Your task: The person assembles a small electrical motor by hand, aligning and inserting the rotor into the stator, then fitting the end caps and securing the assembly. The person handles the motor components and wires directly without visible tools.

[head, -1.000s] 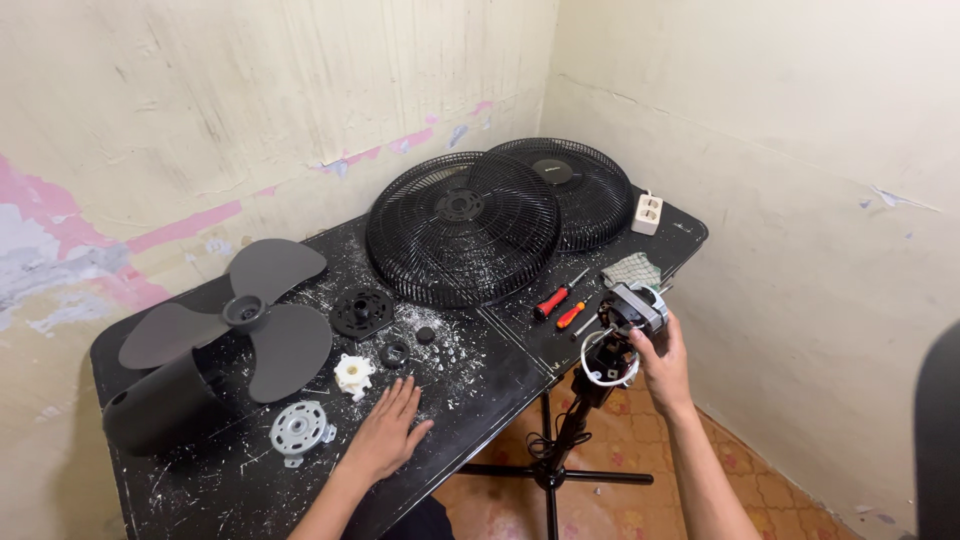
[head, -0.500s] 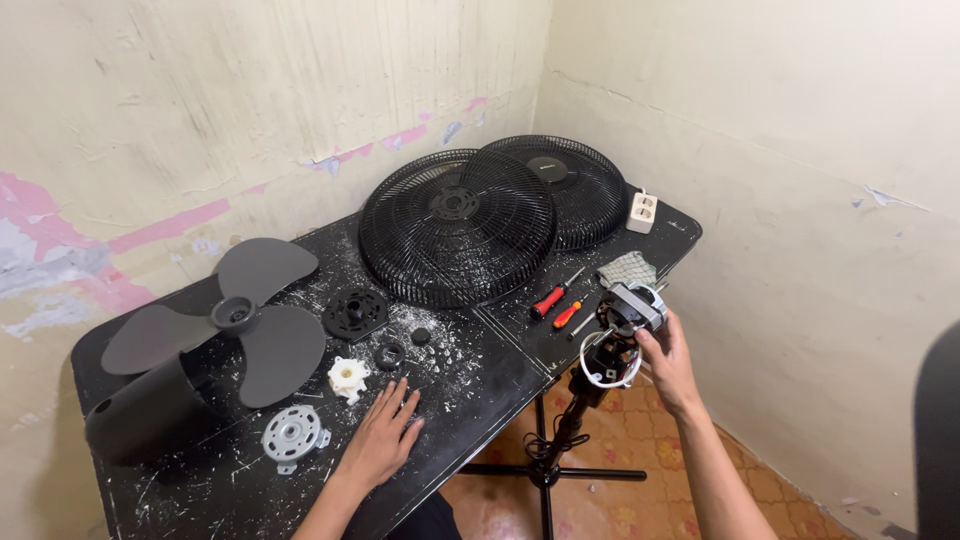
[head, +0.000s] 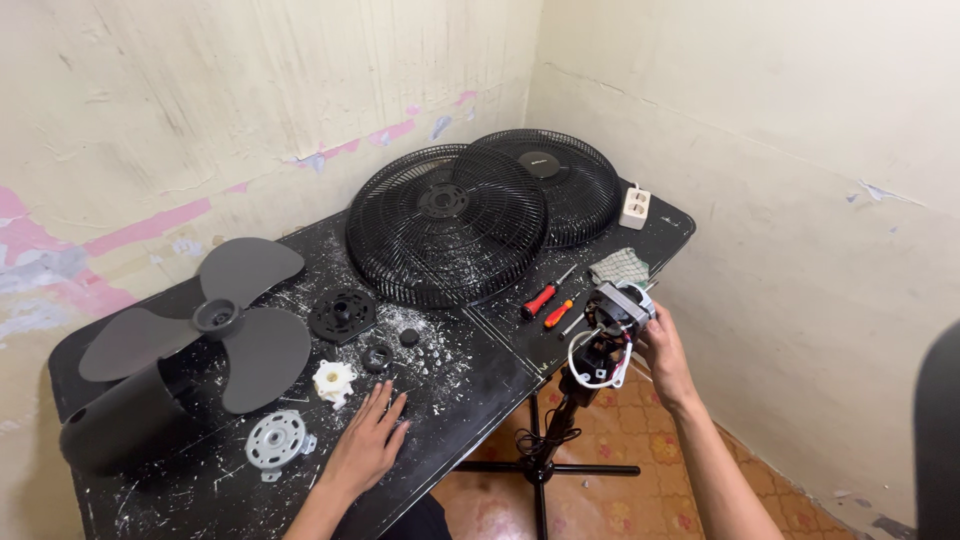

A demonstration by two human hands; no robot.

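My left hand (head: 367, 442) lies flat, fingers spread, on the black table (head: 480, 375), just below a white plastic hub (head: 333, 381) and right of a silver round motor plate (head: 275, 440). My right hand (head: 663, 340) grips the fan motor head (head: 612, 312) that sits on top of a black stand (head: 545, 440) beside the table's front edge. White and red wires loop below the motor.
Two black fan grilles (head: 450, 225) (head: 560, 180) lean at the back. A grey fan blade (head: 215, 315) rests on a dark cylinder (head: 120, 420) at left. Two red-handled screwdrivers (head: 547, 298), a cloth (head: 620, 266), a white power strip (head: 635, 207), and small black rings (head: 342, 314) lie about. Walls close on two sides.
The view has shifted slightly. Both hands stay where they were: the left flat on the table, the right on the motor head.
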